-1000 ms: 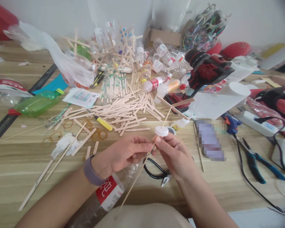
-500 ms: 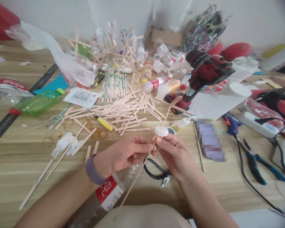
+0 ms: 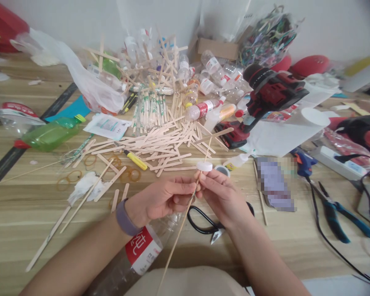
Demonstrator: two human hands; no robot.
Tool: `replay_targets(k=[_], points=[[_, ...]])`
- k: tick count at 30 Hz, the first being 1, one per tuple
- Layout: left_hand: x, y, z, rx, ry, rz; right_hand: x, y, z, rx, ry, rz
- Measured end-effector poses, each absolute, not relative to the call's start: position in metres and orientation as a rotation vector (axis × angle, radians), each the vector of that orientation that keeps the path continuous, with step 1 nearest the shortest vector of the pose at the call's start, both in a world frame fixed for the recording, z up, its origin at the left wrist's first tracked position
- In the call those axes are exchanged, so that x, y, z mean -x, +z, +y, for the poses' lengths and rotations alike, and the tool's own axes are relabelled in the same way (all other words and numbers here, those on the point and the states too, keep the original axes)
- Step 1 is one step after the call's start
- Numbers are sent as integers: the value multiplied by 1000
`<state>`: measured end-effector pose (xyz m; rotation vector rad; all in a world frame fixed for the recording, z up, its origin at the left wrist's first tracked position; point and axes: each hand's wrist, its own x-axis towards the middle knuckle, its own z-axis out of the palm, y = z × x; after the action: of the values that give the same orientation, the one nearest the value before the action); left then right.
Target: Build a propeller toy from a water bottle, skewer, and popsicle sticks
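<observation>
scissors lie partly behind the right hand, gripping a capped skewer with the left hand.

This place looks like a small craft workshop, because a wooden work table is covered with many flat wooden sticks and empty plastic bottles. On the same table there are also tools: a red and black power drill, a blue glue gun, pliers and a yellow cutter knife.
</observation>
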<state>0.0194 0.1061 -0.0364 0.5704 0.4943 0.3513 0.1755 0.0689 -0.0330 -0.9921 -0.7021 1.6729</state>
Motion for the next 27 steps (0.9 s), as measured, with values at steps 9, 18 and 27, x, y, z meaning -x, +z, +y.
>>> replay_targets(k=[9, 18, 27], points=[[-21, -41, 107, -598, 366, 475, -177, -37, 70, 998, 1646, -764], [-20, -34, 103, -649, 376, 555, -183, -36, 61, 1044, 1609, -843], [-24, -31, 102, -666, 388, 607, -177, -36, 60, 1095, 1564, -835]])
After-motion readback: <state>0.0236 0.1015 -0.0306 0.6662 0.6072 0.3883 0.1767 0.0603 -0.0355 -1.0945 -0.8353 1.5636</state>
